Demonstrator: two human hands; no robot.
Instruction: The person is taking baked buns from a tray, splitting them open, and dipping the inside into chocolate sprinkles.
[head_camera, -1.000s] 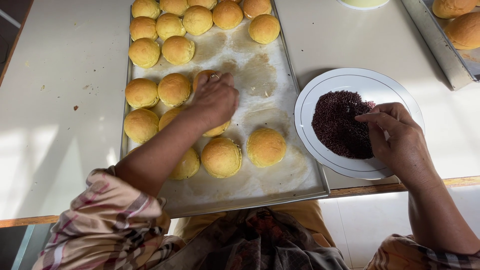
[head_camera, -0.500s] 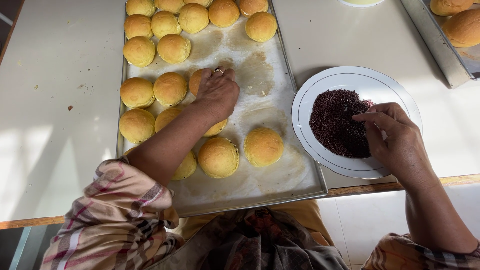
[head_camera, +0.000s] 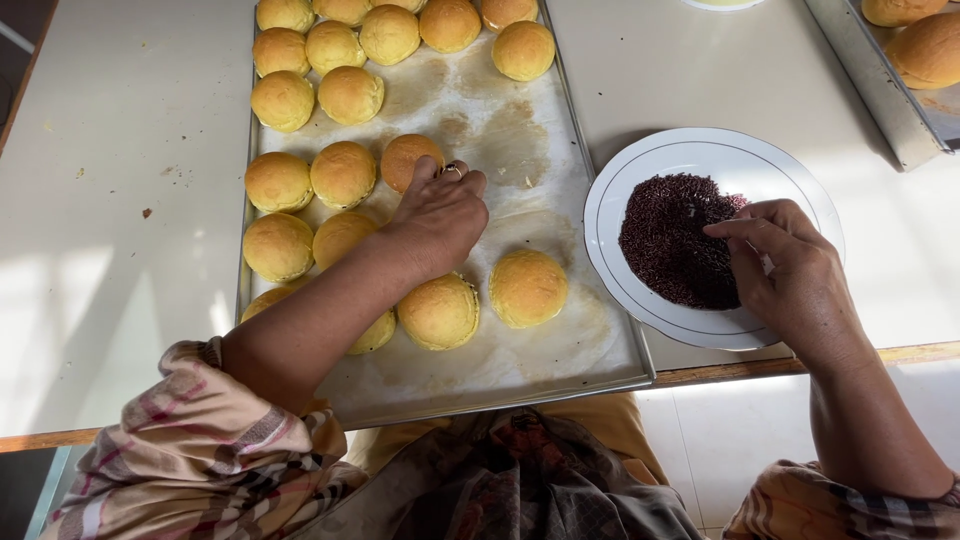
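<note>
Left hand (head_camera: 440, 215) — fingers curled over a bun (head_camera: 408, 160) mid-tray (head_camera: 560, 345), grip unclear; right hand (head_camera: 785, 270) at 3 o'clock — fingertips pinched in sprinkles (head_camera: 675, 240) on plate (head_camera: 720, 155); both on the worktop (head_camera: 120, 200).

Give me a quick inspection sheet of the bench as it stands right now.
Surface: pale table, a few crumbs at left.
Job's things: baking tray of golden buns; white plate holding dark sprinkles.
Clutter: second tray with buns, top right.
Grips: left hand rests on a bun; right hand has its fingertips in the sprinkles.
Cables: nothing seen.
Surroundings: tiled floor below the table edge.
</note>
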